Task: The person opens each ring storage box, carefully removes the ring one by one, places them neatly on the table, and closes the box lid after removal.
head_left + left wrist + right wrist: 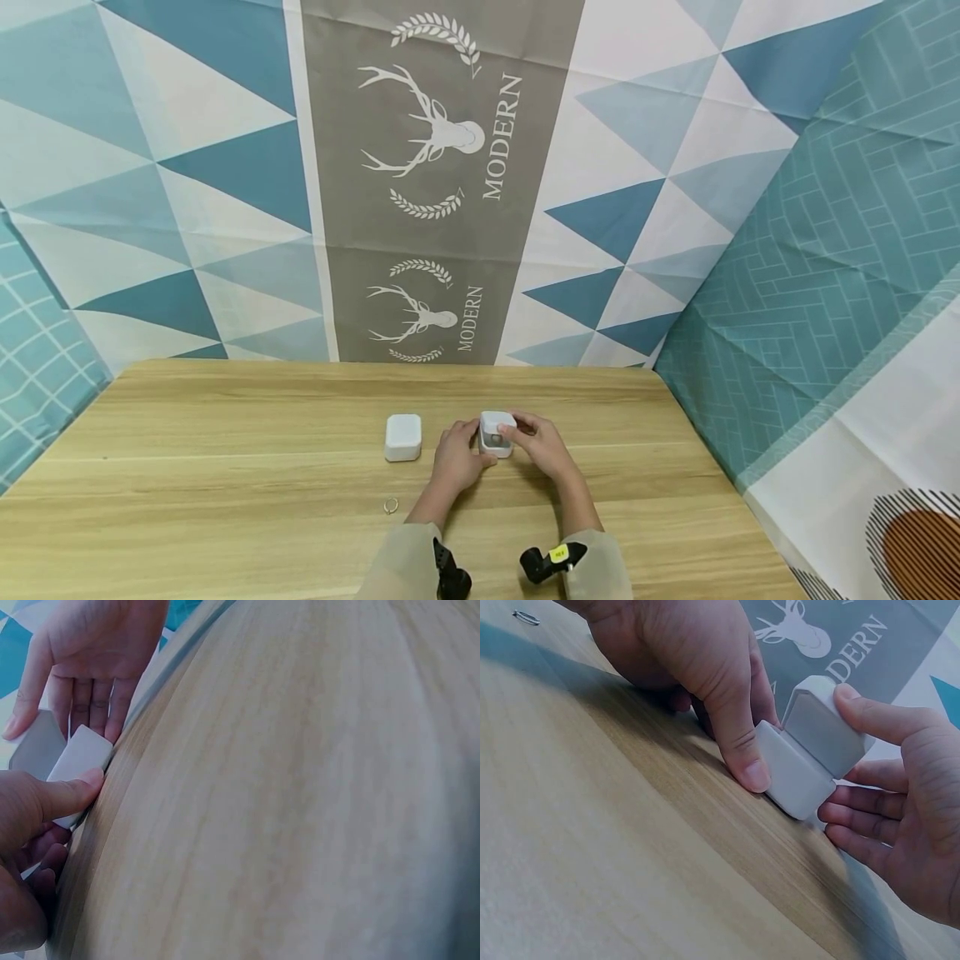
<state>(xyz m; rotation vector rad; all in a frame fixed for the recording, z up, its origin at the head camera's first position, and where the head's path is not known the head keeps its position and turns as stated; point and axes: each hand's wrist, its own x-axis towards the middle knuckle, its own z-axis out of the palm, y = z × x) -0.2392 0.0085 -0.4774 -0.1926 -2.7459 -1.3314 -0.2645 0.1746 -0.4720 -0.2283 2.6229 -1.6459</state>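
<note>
A small white ring box [497,421] stands on the table with its hinged lid [825,727] tilted up from the base [791,776]. My left hand [456,458] grips the base, thumb across its near side and fingers at its left. From the right, my right hand [545,446] holds the raised lid, the thumb on its edge and the other fingers curled behind the box. A small ring-like shape shows inside in the head view. To the left sits a second white box [403,437], closed. Nearer to me lies a silver ring [391,505].
The wood-grain table [225,467] runs back to a patterned cloth wall [420,167] with triangles and deer heads. Another cloth [840,250] hangs along the right side. Black wrist cameras [551,561] are strapped over both sleeves.
</note>
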